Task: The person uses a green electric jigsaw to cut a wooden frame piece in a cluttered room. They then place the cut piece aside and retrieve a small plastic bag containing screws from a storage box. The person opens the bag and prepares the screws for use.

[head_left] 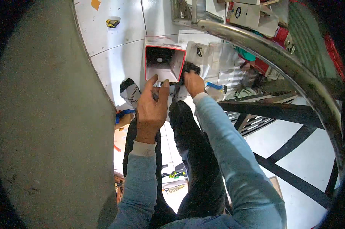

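Grey wall (46, 126) left; left hand (151, 108) open, right hand (193, 83) grips black item (190, 68) (open box (164, 59) between)

Matt cardboard box (164, 59) — glossy tiled floor (115, 34) — polished metal rail (279, 57).

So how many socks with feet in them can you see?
1 for sure. The white patterned sock shows on the floor, left of the left hand. The other foot may be hidden behind the hands, below the open red-edged box near the right hand.
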A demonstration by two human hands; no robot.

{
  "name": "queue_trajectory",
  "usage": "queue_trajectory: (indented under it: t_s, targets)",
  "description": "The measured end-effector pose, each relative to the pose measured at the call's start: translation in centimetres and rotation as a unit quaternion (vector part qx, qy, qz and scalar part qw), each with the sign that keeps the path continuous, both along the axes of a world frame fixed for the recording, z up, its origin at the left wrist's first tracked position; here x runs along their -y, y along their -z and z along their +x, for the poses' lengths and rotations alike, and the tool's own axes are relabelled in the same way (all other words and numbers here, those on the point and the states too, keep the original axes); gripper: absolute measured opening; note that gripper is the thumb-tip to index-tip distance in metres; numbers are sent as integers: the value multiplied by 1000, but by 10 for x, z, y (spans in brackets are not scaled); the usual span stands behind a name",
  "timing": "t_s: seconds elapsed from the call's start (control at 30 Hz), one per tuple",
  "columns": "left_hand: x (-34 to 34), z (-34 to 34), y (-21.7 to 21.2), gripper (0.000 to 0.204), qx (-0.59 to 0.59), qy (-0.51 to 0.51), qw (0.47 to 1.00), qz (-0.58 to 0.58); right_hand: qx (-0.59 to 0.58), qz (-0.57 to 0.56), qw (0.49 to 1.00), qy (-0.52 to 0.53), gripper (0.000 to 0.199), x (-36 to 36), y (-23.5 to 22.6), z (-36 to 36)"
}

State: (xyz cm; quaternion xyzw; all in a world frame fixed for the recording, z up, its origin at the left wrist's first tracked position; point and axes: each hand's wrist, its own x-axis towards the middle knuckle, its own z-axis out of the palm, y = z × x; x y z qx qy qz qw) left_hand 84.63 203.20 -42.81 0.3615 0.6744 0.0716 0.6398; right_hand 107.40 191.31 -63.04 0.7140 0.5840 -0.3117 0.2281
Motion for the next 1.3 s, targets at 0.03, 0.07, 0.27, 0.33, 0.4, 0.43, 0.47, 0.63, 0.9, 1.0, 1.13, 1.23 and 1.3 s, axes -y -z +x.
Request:
queue_trajectory:
  t_s: [0.03,0.07,0.27,0.33,0.4,0.43,0.47,0.63,0.9,1.0,1.13,1.23,1.3]
  targets:
    - [-3,-3,-4,56,-14,12,1000,-15,29,-60,997,-25,14,-2,-10,6]
    - [-6,-2,-7,55,-19,27,999,-29,87,-91,992,-20,20,-1,-20,17]
    - [0,-3,-2,60,3,-11,1000,6,136,-121,976,121,39,0,-60,36]
    - [-2,-1,-3,59,5,-8,1000,10,-216,71,909,349,57,-5,-47,32]
    - [-3,-6,-4,59,-13,-5,1000,3,-318,65,844,428,61,-40,-81,-17]
    - [-4,-7,-6,59,-19,-4,1000,-5,-362,64,806,464,63,-61,-101,-40]
    - [-4,-5,-7,59,-19,1,1000,-12,-301,63,870,385,61,-74,-109,-51]
    - [3,-6,5,58,5,-29,1000,-3,-176,67,961,202,39,-70,-111,-37]
    - [28,-26,7,51,155,-158,974,-44,83,-49,975,202,40,-15,-137,37]
    - [47,-30,1,54,339,-271,893,-124,177,9,931,320,67,-21,-134,37]
    - [47,-48,-45,55,406,-357,816,-202,147,169,975,-19,70,-47,-166,9]
    - [42,-54,-65,56,424,-368,805,-191,7,57,971,-233,56,-64,-165,2]
    - [40,-53,-78,54,427,-360,811,-174,82,-161,918,-353,47,-43,-149,4]
